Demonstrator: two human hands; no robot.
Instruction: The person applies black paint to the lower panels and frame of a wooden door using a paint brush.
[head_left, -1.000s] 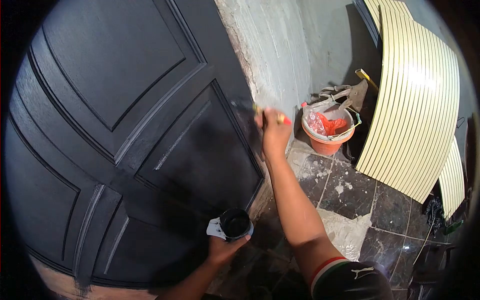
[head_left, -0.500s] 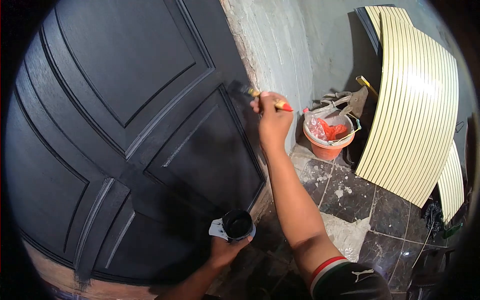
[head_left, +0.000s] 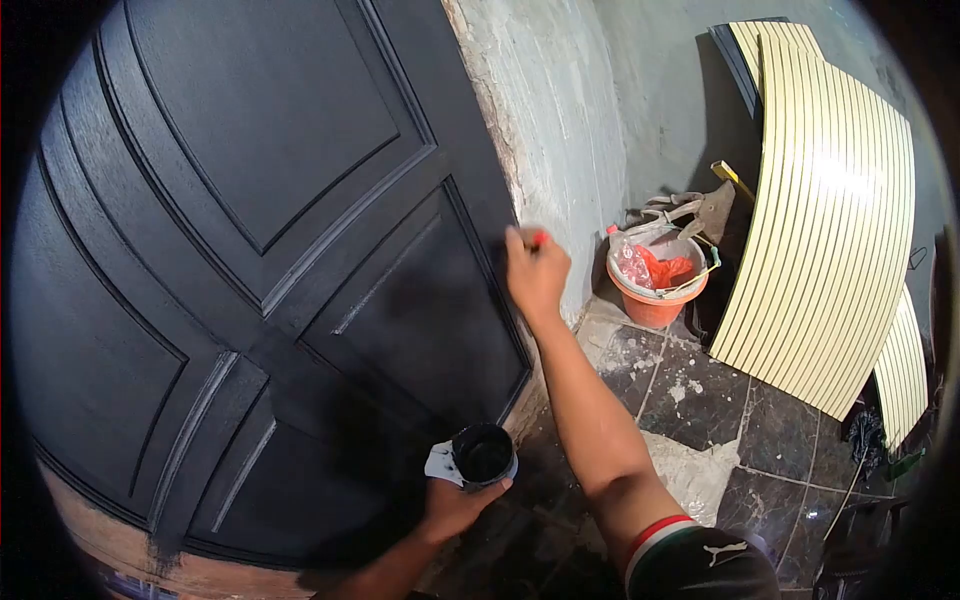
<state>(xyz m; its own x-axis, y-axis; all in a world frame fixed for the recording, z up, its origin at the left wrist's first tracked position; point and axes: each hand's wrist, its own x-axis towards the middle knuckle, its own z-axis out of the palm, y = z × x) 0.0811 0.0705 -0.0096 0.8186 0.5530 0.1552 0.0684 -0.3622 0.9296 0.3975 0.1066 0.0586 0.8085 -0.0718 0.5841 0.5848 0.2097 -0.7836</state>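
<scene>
My right hand [head_left: 538,278] is closed around a paintbrush [head_left: 541,238], of which only the red handle end shows clearly; its bristles are hidden by the hand. The hand is at the right edge of a black panelled door [head_left: 400,290], beside the rough wall. Lower down, my left hand [head_left: 463,508] grips a small cup of black paint [head_left: 484,455] from below. A white flap or scrap [head_left: 442,463] sticks out at the cup's left side. The cup is close in front of the door's lower right corner.
An orange bucket [head_left: 652,312] with a plastic bottle and red plastic inside stands by the grey wall [head_left: 560,130]. Cream ribbed panels [head_left: 820,220] lean at the right. Dark floor tiles [head_left: 690,390] carry pale splatters and a pale sheet [head_left: 690,470].
My right hand has moved down along the door's edge and turned, so the brush head no longer shows. The left hand and cup have shifted slightly to the right in view.
</scene>
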